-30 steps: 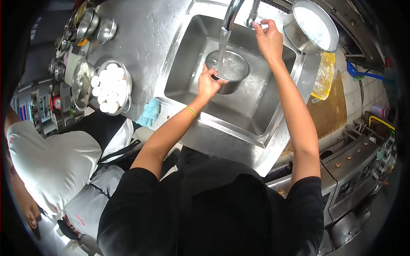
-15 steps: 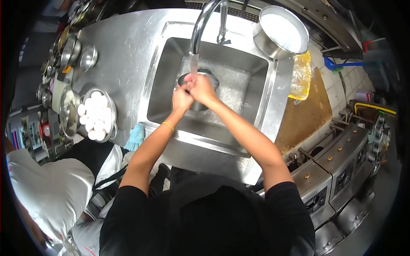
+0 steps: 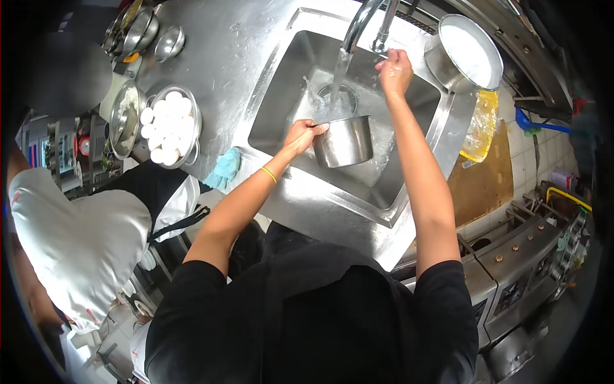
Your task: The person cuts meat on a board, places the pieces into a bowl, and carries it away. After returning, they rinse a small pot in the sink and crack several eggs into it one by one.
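Note:
In the head view my left hand (image 3: 303, 136) is closed on the near-left rim of a steel pot (image 3: 345, 144), thumb on the outside wall. The pot is held over the front part of the steel sink (image 3: 268, 118), below the running water. My right hand (image 3: 396, 73) is wet, raised over the sink's back right, its fingers loosely bent and holding nothing. Its fingertips are close to the tap's valve (image 3: 379, 46). Water (image 3: 339, 73) pours from the curved faucet (image 3: 359, 22) past the pot, splashing around the drain (image 3: 337, 100).
A large pot of white contents (image 3: 451, 67) stands right of the sink. On the left counter are a colander of eggs (image 3: 196, 128), a bowl (image 3: 120, 137), smaller bowls and a blue cloth (image 3: 224, 168). A person in white (image 3: 77, 237) stands close at left; stoves (image 3: 511, 262) are at right.
My hands have separated: the right left the pot and moved up right toward the tap valve. The left drew the pot nearer, out from under the stream. The view shifted.

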Tool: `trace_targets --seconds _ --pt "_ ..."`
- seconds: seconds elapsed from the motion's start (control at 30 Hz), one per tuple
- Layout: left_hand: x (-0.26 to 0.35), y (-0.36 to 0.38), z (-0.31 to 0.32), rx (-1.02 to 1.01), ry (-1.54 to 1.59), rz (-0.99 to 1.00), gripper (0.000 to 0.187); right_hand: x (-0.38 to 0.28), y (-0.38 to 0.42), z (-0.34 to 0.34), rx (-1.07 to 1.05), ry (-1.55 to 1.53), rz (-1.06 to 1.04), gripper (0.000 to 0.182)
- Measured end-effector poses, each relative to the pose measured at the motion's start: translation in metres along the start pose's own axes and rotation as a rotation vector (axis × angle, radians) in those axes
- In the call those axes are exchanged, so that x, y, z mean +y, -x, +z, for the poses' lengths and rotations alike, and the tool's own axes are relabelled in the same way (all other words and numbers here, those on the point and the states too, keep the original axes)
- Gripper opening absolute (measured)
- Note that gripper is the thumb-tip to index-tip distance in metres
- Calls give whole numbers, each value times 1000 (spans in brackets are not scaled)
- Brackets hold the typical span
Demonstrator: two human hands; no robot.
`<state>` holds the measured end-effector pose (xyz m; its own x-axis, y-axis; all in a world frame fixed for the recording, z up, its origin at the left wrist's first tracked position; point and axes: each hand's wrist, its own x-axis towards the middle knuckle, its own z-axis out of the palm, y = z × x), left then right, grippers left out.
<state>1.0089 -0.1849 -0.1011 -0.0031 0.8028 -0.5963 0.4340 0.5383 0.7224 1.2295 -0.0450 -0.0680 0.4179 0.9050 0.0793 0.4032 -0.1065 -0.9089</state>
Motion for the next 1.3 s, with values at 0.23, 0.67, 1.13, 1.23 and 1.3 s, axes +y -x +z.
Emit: trace_targets --seconds 0.23,0.67,1.13,1.23,1.3 --pt "-13 41 -18 -316 608 -258 81 47 -19 3 -509 -347 622 37" --pt "9 131 -106 95 767 191 40 105 60 -54 -758 -475 760 48" --pt "-1 62 -130 1107 105 545 55 -25 128 -88 -910 -126 141 41" --pt "-25 98 -93 897 167 584 75 -17 111 -71 -780 -218 179 51" --pt "-54 126 -71 711 176 587 71 -17 89 -52 -619 -203 282 55"
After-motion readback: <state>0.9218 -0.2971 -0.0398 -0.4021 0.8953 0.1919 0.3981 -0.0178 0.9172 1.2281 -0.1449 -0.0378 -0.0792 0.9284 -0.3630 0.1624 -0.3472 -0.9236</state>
